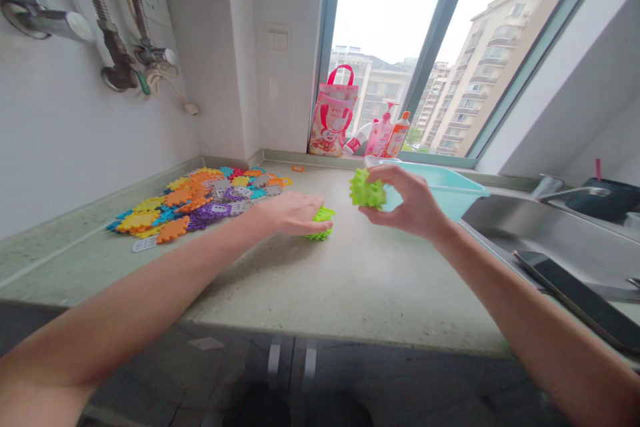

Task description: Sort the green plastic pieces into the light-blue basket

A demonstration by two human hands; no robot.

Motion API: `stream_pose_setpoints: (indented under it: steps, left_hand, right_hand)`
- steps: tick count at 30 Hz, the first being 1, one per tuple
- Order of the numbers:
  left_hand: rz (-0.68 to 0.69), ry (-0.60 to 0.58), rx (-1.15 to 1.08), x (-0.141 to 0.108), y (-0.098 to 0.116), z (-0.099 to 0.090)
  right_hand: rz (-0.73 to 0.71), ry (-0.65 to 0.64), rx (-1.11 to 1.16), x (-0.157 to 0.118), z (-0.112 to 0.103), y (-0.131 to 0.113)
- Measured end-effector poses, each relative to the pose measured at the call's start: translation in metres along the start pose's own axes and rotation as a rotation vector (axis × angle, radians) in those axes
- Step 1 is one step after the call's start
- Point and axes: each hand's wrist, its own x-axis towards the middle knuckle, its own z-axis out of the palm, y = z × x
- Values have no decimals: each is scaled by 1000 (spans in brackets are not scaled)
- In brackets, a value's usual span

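My left hand (295, 213) is closed round a green toothed piece (320, 225) low over the middle of the counter (320, 293). Raised above the counter, another green toothed piece (364, 190) is pinched between the thumb and fingers of my right hand (407, 203), just in front of a light turquoise basin (450, 190). At the left lies a heap of flat gear-shaped pieces (200, 200) in orange, yellow, blue, purple and grey. A small orange piece (298, 169) lies apart near the back wall.
A steel sink (530, 227) with a faucet (570, 192) is at the right, a dark phone-like slab (575, 287) on its near edge. A pink bag (334, 117) and bottles (383, 130) stand by the window. Pipes (115, 47) hang on the left wall.
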Motion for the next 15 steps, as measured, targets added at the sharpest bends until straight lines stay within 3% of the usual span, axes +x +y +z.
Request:
stream_pose_setpoints:
  steps: [3, 6, 10, 15]
  left_hand:
    - [2, -38, 30, 2, 6, 9]
    - [5, -22, 31, 3, 8, 11]
    - [16, -19, 34, 2, 9, 8]
    - [52, -20, 25, 1, 7, 7]
  right_hand:
    - [113, 302, -190, 6, -33, 54]
    - [267, 433, -364, 1, -59, 103]
    - [484, 320, -528, -11, -69, 139]
    - [590, 61, -459, -14, -62, 142]
